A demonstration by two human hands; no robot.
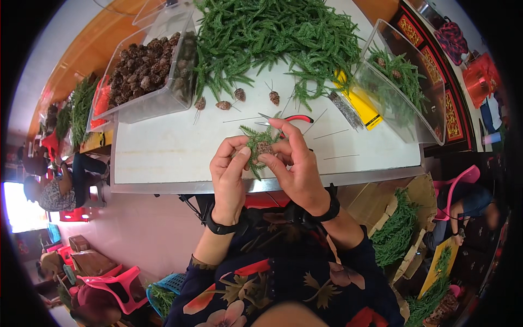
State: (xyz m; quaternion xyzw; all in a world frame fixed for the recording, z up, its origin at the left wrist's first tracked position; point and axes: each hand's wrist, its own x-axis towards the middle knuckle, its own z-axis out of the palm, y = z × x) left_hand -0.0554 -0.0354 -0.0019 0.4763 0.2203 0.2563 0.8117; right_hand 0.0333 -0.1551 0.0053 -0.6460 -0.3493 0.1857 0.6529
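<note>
Above the table's near edge, my left hand (229, 169) pinches a green pine sprig (251, 134) between thumb and fingers. My right hand (298, 168) grips a small brown pine cone (265, 148) that sits against the sprig. Any wire joining the two is hidden by my fingers. Just beyond my right fingertips lie pliers (298, 117) with red and black handles, their jaws apart. Loose pine cones (274, 98) with thin wires rest farther back on the white tabletop (163, 158). Single wires (331, 134) are scattered to the right of my hands.
At the back left stands a clear bin (147, 111) of pine cones. A large heap of green sprigs (278, 32) covers the far middle. On the right, a bundle of wires (346, 110) lies on a yellow package (366, 111), beside a tilted clear bin (403, 117) holding sprigs with cones.
</note>
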